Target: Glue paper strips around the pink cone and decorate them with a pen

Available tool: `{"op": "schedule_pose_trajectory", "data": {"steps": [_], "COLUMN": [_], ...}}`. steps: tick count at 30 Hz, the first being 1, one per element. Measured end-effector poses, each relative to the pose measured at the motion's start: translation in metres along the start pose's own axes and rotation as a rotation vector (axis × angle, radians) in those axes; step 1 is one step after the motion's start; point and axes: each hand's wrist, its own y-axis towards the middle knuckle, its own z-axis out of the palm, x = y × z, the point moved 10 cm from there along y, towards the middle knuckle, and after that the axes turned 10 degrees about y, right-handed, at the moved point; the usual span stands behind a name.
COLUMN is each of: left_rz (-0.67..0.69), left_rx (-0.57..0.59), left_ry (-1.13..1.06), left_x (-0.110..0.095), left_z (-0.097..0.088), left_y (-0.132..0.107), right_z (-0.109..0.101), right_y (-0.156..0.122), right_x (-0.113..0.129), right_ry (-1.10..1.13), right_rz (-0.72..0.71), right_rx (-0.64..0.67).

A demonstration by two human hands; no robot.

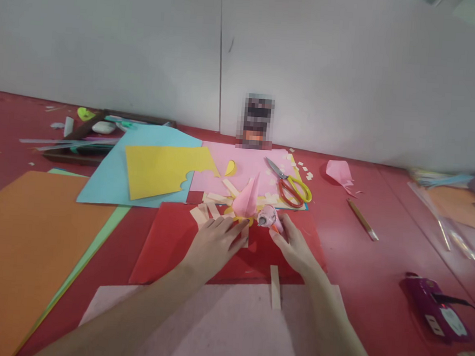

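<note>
My left hand (215, 244) lies on a red paper sheet (163, 249), its fingers stretched toward the base of a pink paper cone (247, 197) that stands point up over a yellow piece. My right hand (293, 244) is closed on a small pinkish rolled paper piece (267, 217) just right of the cone. Pale paper strips (204, 212) are scattered around the cone.
Scissors with red and yellow handles (291, 186) lie on a pink sheet (246, 162). Yellow (160, 170), blue (107, 185) and orange (21, 249) sheets spread left. A second pink cone (339, 171), a pencil (362, 219) and a purple device (435, 308) lie right.
</note>
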Motion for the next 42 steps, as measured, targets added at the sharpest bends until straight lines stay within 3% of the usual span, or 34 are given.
{"op": "schedule_pose_trajectory", "data": {"steps": [6, 11, 17, 35, 42], "left_rz": [0.009, 0.078, 0.086, 0.092, -0.033], "left_rx": [-0.032, -0.184, -0.219, -0.177, -0.102], "left_ry": [0.028, 0.024, 0.056, 0.084, 0.023], "left_x": [-0.003, -0.013, -0.016, -0.017, -0.003], "left_z": [-0.004, -0.019, -0.020, -0.015, -0.006], "left_y": [-0.001, -0.003, -0.004, -0.004, 0.000], "right_z": [0.001, 0.002, 0.001, 0.001, 0.001], "right_y": [0.000, 0.001, 0.001, 0.002, 0.002], "right_x": [-0.001, -0.001, 0.000, 0.002, 0.003], "right_ry": [0.027, 0.004, -0.017, -0.027, -0.043], "right_rz": [0.005, -0.016, -0.023, -0.011, -0.014], "right_rx": [0.008, 0.012, 0.010, 0.012, 0.008]}}
